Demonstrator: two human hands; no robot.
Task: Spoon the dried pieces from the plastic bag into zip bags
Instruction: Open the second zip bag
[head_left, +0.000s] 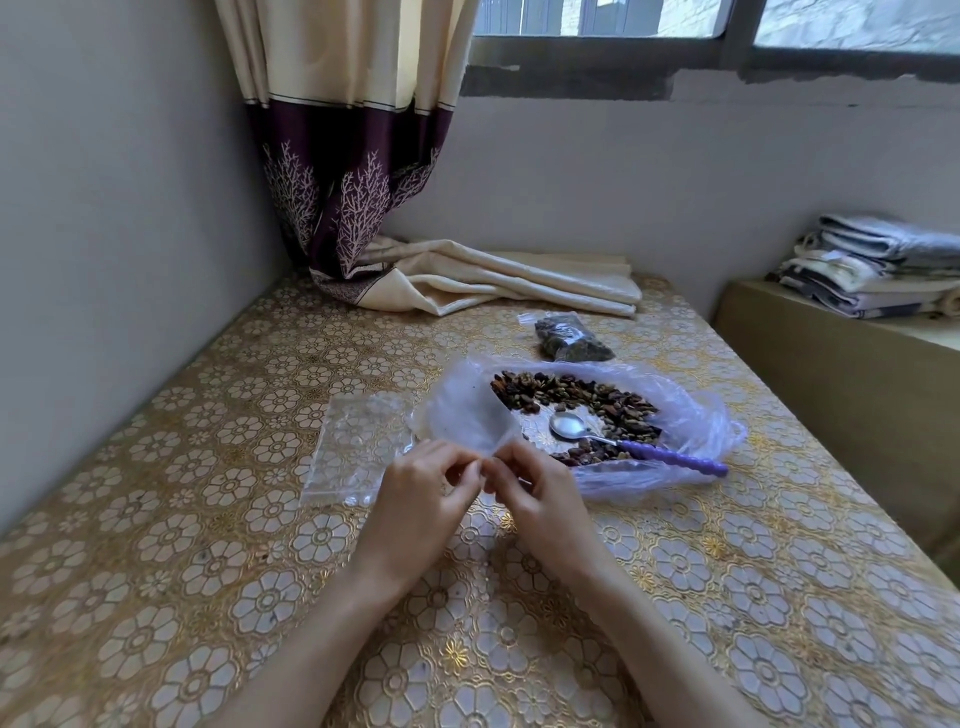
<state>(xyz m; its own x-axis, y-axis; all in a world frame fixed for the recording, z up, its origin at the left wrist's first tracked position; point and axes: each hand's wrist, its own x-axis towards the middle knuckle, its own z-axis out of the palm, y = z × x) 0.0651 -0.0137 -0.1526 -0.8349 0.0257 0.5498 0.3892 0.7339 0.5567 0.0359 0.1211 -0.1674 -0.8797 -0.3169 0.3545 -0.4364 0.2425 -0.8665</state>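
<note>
An empty zip bag (470, 415) is being pinched at its mouth by both hands (415, 493) (540, 493); the spoon (639, 447) is lying nearer the right, handle pointing toward the table's right edge.

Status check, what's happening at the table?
Both hands, left and right, pinch an empty zip bag. Spoon rests among dried pieces. Nothing obstructing.

On the table (156, 545), the plastic bag (691, 415) lies right of centre with the dried pieces (571, 397) and the spoon (623, 441) in it. Behind it sits a filled zip bag (571, 340). Left of it lie what seem to be empty zip bags (353, 447). Folded cloth (519, 283) lies at the back edge.
</note>
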